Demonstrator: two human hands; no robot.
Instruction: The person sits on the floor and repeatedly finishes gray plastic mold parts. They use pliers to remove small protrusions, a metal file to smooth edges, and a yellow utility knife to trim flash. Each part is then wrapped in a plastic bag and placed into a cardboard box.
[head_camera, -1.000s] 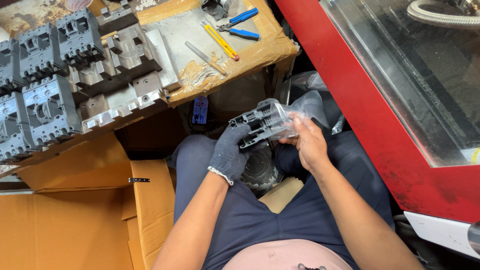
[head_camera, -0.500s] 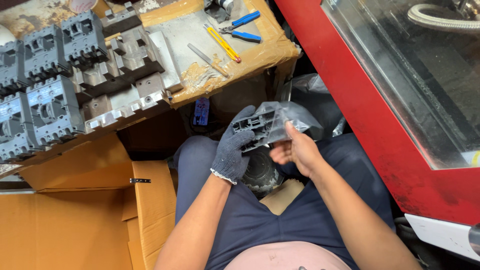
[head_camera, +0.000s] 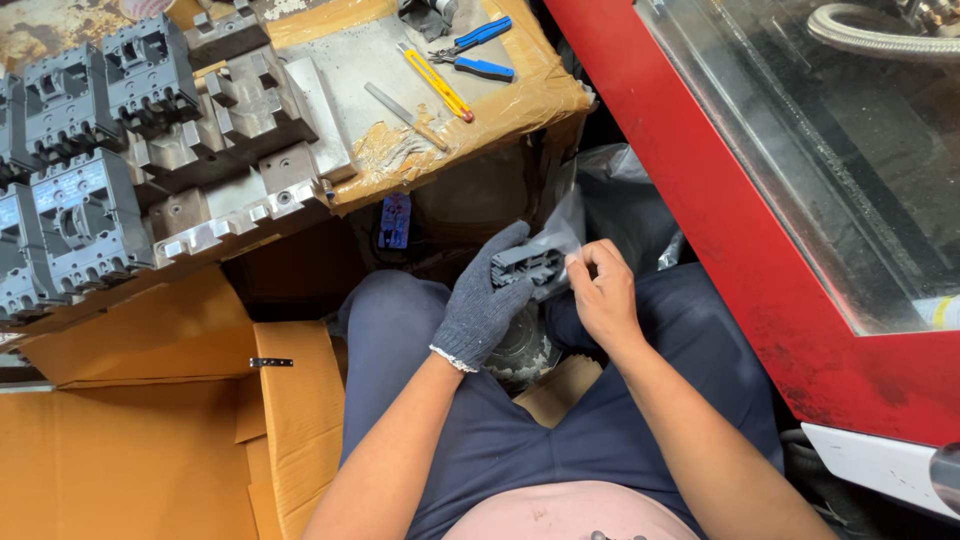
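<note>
My left hand (head_camera: 482, 302), in a dark grey knit glove, grips a grey moulded circuit-breaker part (head_camera: 527, 266) from the left, just above my lap. My bare right hand (head_camera: 603, 295) pinches the clear plastic bag (head_camera: 570, 222) that wraps the part's right end. The bag's loose end trails up and to the right over a crumpled grey plastic heap. Both hands sit between my knees, below the bench edge.
A taped workbench (head_camera: 520, 105) ahead carries a metal jig (head_camera: 250, 130), several grey circuit breakers (head_camera: 85, 215), a yellow utility knife (head_camera: 433, 83) and blue-handled pliers (head_camera: 480, 52). An open cardboard box (head_camera: 130, 460) sits at my left. A red machine frame (head_camera: 760, 230) rises at right.
The part has come down and closer to my lap. It is turned more end-on, and my right hand has shifted from its side to the bag at its right end.
</note>
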